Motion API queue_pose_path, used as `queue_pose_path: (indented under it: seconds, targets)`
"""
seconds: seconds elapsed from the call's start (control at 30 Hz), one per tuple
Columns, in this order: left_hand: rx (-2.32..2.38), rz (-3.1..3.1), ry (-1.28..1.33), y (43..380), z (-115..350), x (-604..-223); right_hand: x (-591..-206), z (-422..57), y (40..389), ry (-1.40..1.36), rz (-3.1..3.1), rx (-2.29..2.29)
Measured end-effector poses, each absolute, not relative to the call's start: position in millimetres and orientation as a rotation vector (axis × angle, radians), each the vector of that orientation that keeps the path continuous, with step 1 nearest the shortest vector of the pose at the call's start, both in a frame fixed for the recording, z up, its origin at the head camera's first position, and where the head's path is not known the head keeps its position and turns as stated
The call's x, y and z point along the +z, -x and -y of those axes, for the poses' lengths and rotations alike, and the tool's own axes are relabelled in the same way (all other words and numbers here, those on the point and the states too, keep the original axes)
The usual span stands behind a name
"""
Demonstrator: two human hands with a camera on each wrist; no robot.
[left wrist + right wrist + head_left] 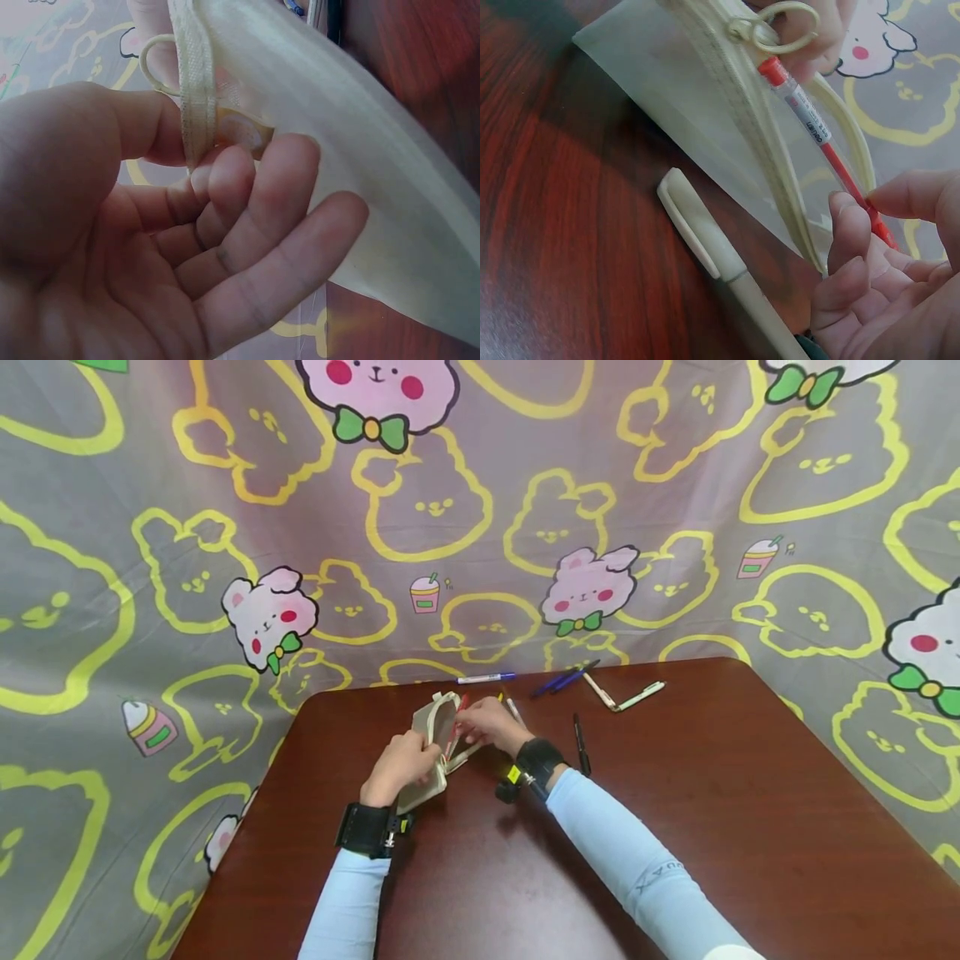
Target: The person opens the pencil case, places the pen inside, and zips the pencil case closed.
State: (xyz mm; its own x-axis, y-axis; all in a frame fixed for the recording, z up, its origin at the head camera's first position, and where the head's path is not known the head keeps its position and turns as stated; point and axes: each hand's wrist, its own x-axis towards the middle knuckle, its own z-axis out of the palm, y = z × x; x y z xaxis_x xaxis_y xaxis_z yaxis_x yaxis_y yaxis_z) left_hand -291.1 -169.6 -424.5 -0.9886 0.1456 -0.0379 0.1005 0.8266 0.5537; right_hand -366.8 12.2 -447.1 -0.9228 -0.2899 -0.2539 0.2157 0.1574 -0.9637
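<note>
A pale, translucent zippered pencil pouch (422, 795) stands tilted on the table with its mouth spread apart. My left hand (402, 764) pinches the pouch's zipper edge between thumb and fingers, close to the pull ring (784, 28) in the right wrist view. Between thumb and forefinger, my right hand (491, 724) holds a red pen (832, 154). That pen slants across the open mouth, its red end near the zipper ring. Beside the pouch lies a capped beige pen (718, 253) on the wood, just below the right hand.
On the brown table (675, 793), a white-and-blue marker (483, 678) and blue pens (566, 679) lie toward the back. Right of them are a white pen (598, 691) and a pale green pen (641, 695). A black pen (581, 745) lies nearer. Behind hangs a patterned curtain (480, 527).
</note>
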Motion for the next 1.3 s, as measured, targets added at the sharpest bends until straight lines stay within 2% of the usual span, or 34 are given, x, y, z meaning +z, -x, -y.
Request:
queue_pose_path:
  seconds: [0.7, 1.3]
  targets:
    - [0.895, -2.923, -0.188, 290.4, 174.1, -425.2, -447.3, -16.4, 362.9, 0.186, -2.172, -1.688]
    - [0.874, -2.927, -0.193, 289.6, 176.7, -422.7, -421.6, -81.0, 351.4, 0.441, -2.601, -1.383]
